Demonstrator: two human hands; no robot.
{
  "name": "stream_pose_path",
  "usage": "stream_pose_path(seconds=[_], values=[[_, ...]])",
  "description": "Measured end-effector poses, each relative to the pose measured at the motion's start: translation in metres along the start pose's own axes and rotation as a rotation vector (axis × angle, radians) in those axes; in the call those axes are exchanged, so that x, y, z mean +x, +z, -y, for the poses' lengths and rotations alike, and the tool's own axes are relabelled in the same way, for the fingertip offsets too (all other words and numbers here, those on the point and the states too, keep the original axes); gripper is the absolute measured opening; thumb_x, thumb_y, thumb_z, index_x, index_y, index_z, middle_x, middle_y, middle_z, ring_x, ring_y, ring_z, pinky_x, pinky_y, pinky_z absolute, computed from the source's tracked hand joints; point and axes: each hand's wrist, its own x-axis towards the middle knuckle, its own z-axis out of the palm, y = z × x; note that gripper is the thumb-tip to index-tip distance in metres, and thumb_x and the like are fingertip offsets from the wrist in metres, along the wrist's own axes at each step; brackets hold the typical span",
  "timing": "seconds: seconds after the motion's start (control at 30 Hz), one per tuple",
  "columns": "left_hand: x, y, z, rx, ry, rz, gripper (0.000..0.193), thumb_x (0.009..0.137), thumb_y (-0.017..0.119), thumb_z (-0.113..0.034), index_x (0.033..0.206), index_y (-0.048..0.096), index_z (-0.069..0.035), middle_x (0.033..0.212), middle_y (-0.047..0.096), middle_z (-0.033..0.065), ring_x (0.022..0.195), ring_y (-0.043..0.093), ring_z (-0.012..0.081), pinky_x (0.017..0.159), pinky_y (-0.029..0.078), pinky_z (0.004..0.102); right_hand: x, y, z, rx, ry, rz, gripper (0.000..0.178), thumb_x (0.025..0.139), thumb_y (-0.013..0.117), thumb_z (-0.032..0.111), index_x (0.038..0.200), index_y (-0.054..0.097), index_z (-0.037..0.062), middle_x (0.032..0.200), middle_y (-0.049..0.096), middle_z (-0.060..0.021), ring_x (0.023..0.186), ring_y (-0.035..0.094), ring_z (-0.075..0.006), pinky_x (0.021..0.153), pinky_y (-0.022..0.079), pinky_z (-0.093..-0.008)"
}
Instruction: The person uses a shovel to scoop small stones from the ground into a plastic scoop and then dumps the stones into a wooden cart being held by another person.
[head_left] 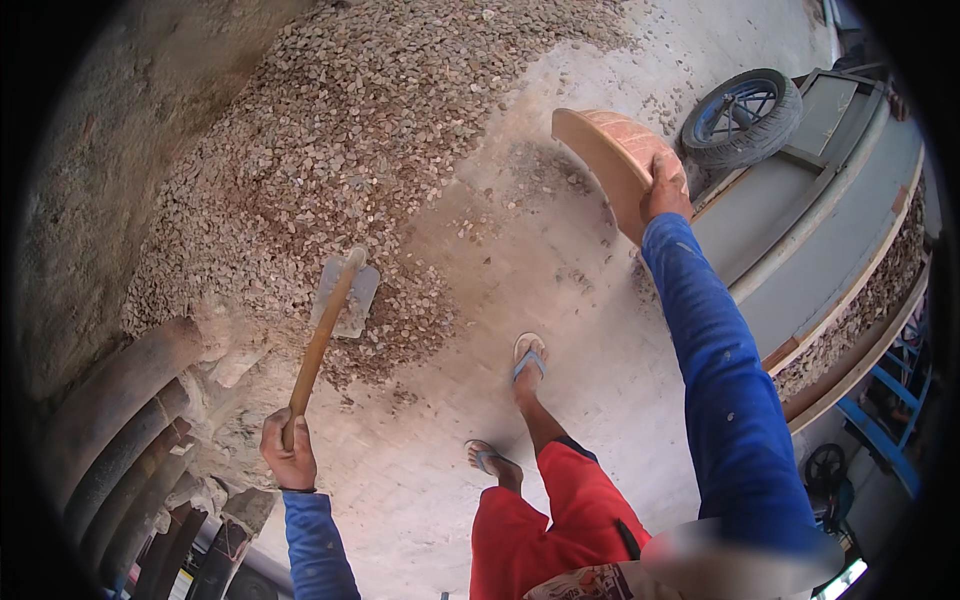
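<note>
Lower left in the frame, the left hand (288,455) grips a hoe (323,345); upper right, the right hand (667,192) holds a basin (612,165).

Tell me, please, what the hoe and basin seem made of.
The hoe handle looks like smooth wood, from its brown tone; the blade seems metal, thin and dull grey. The basin may be plastic or rubber: matte, reddish, smoothly curved.

"What's on the left?"

"A brown wooden-handled hoe (320,345) in the left grip (289,460), slanting away, its flat grey metal blade (359,302) at the near part of a loose, spread heap of grey-brown gravel (330,130)."

"And right?"

"A shallow, dusty, reddish-brown curved pan (612,165) in the right grip (666,190), tilted steeply, right of the gravel."
</note>
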Motion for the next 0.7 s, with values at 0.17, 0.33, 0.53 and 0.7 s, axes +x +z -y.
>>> stream_pose_path(seconds=[0.17,0.33,0.53,0.7], values=[[0.001,-0.004,0.008,-0.013,0.015,-0.029,0.017,0.085,0.064,-0.007,0.097,0.060,0.005,0.093,0.063,0.0173,0.086,0.061,0.0256,0.082,0.048,0.0345,0.011,0.026,-0.112,0.358,0.332,-0.006,0.057,0.077,0.066,0.017,0.131,0.048,0.0160,0.115,0.064,-0.0194,0.106,0.063,-0.0372,0.090,0.051,-0.0432],[0.006,-0.010,0.008,-0.003,-0.013,-0.005,0.016,0.083,0.063,-0.003,0.097,0.060,0.005,0.094,0.063,0.0169,0.086,0.061,0.0253,0.081,0.048,0.0336,0.043,0.119,-0.208,0.459,0.575,0.169,0.043,0.077,0.064,0.017,0.117,0.059,0.0022,0.099,0.068,-0.0155,0.086,0.067,-0.0311,0.073,0.054,-0.0402],[0.024,-0.002,0.006,-0.015,0.054,-0.031,0.012,0.087,0.062,-0.003,0.095,0.059,0.004,0.096,0.064,0.0141,0.087,0.061,0.0215,0.082,0.048,0.0319,0.048,0.202,-0.148,0.762,0.477,0.161,0.026,0.081,0.059,0.012,0.104,0.062,0.0001,0.069,0.058,-0.0053,0.051,0.054,-0.0182,0.038,0.041,-0.0372],[0.028,-0.015,0.012,0.025,-0.039,0.021,0.011,0.088,0.061,-0.004,0.096,0.060,0.004,0.095,0.064,0.0118,0.086,0.059,0.0176,0.081,0.046,0.0290,0.031,0.144,-0.036,0.896,0.387,0.272,0.039,0.078,0.065,0.014,0.115,0.060,0.0018,0.084,0.066,-0.0128,0.074,0.066,-0.0259,0.062,0.054,-0.0391]])
